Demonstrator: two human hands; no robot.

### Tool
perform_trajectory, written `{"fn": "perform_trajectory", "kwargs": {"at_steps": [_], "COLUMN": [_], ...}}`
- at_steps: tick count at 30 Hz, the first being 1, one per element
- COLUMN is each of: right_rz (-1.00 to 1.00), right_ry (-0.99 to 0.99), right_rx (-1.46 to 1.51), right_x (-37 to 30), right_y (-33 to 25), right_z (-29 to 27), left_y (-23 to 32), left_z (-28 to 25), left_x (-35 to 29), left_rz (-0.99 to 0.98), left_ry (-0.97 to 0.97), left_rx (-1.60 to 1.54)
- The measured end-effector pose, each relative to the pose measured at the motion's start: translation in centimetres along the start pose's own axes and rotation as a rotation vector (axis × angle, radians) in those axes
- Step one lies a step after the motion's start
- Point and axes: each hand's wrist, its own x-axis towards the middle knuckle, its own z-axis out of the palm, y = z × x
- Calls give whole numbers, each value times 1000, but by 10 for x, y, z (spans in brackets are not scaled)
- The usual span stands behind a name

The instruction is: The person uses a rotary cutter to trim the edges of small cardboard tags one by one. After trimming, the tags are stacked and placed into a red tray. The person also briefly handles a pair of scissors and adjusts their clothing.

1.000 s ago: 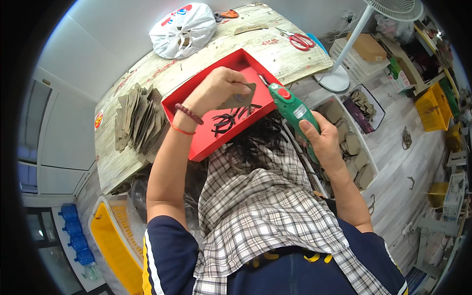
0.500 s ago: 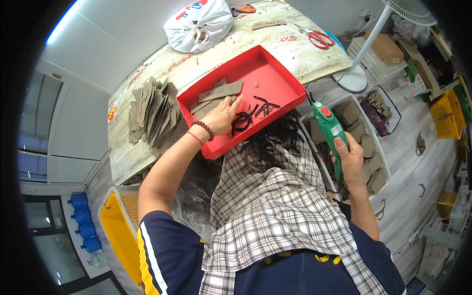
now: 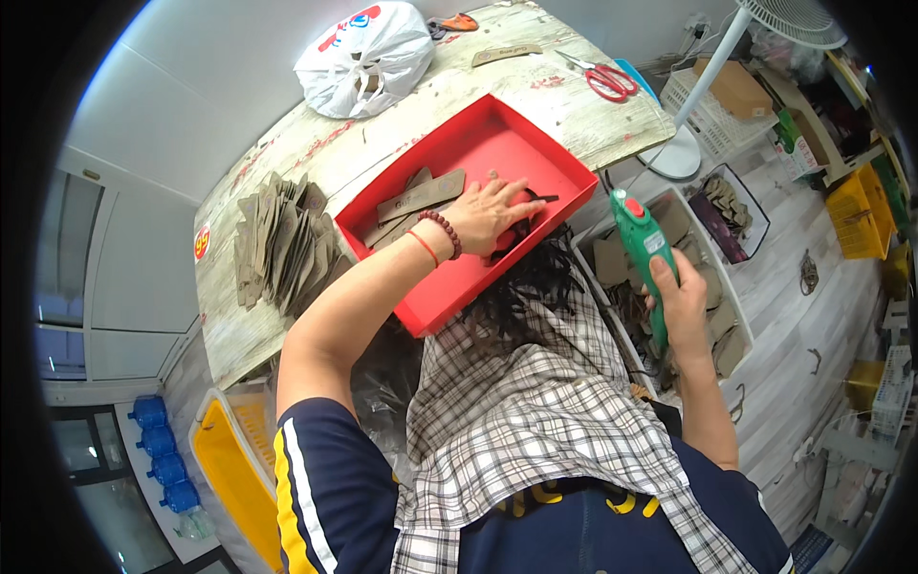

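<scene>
My left hand (image 3: 490,218) reaches into a shallow red box (image 3: 428,298) that juts over the table's near edge. Its fingers are spread over short black strips (image 3: 516,230), mostly hidden under the palm. Left of the hand, several brown tag-like pieces (image 3: 421,196) lie in the same box. Off to the right, my right hand (image 3: 681,301) is wrapped around a green handheld power tool (image 3: 638,230) with a red button and a cord at its upper end. The tool points up, apart from the box.
On the worn wooden table (image 3: 316,153) are a thick pile of brown pieces (image 3: 282,244), a white plastic bag (image 3: 363,62) and red-handled scissors (image 3: 612,83). Black strips hang over the checked apron (image 3: 516,402). A white bin (image 3: 741,330) of brown pieces stands beside my right arm.
My left hand has moved right inside the red box, from the brown pieces onto the black strips. The right hand keeps its hold on the tool. The view has shifted slightly.
</scene>
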Motion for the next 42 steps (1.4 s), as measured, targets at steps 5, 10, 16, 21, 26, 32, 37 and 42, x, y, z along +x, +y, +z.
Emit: {"fn": "perform_trajectory", "kwargs": {"at_steps": [5, 10, 16, 21, 26, 32, 37, 42], "right_rz": [-90, -169, -336, -375, -294, -261, -184, -448], "right_ry": [17, 8, -64, -133, -103, -29, -81, 188], "right_rx": [-331, -751, -908, -924, -987, -1089, -1064, -1066], "right_x": [96, 198, 258, 289, 310, 345, 334, 305], "right_y": [-20, -8, 12, 9, -4, 6, 6, 14], "right_z": [-7, 16, 73, 117, 151, 159, 147, 124], "left_y": [-9, -11, -13, -9, -21, -70, -112, -119], "left_z": [1, 7, 11, 10, 5, 13, 16, -6], "left_x": [5, -5, -16, -20, -21, -10, -12, -33], "left_rz": [136, 256, 308, 291, 310, 255, -48, -267], "left_ry": [-14, 121, 59, -19, 1, 106, 204, 413], "left_rx": [-97, -209, -335, -344, -347, -152, -197, -591]}}
